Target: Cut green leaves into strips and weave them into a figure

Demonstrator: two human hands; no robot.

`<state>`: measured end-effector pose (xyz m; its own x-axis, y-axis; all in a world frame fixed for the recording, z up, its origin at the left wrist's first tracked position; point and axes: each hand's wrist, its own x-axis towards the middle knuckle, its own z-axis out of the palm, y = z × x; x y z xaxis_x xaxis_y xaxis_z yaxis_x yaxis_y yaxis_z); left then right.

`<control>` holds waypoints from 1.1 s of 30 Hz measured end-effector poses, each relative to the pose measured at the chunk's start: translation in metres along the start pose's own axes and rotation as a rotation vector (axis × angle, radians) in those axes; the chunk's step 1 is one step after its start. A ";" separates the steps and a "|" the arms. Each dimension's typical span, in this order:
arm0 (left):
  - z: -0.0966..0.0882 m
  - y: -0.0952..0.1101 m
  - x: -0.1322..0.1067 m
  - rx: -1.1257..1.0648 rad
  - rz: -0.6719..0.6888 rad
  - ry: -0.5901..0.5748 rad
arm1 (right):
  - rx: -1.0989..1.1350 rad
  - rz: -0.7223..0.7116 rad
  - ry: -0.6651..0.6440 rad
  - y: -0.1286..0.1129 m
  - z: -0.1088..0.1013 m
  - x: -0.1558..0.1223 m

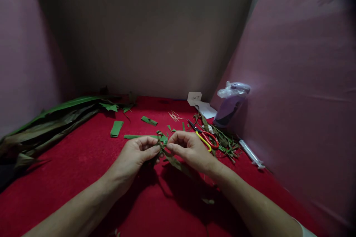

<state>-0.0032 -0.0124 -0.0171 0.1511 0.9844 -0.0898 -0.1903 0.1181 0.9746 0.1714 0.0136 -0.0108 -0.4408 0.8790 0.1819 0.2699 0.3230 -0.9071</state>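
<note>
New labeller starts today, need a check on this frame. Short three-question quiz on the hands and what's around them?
1. True or false: the left hand and the right hand both pinch the folded leaf piece.
2. Where are the scissors? A) in the right hand B) on the cloth beside the right hand C) left of the left hand
3. What colour is the cloth?
Key: 1 true; 2 B; 3 red.
</note>
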 end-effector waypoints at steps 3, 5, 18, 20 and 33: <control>-0.001 -0.001 0.000 0.001 0.004 -0.026 | -0.042 -0.010 -0.009 -0.001 -0.003 0.000; -0.002 0.000 -0.001 0.007 0.008 -0.019 | -0.013 0.003 -0.017 -0.001 -0.006 0.001; -0.006 0.007 0.003 -0.076 0.017 0.104 | -0.384 -0.355 0.331 -0.018 0.000 -0.010; -0.007 0.007 0.004 -0.090 0.018 0.126 | -0.468 -0.377 0.267 -0.019 0.003 -0.014; -0.006 0.013 0.004 -0.166 -0.040 0.118 | -0.439 -0.242 0.159 -0.012 0.012 -0.012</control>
<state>-0.0111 -0.0060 -0.0060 0.0487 0.9858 -0.1607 -0.3447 0.1676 0.9236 0.1629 -0.0050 -0.0065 -0.4085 0.7925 0.4528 0.5248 0.6098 -0.5939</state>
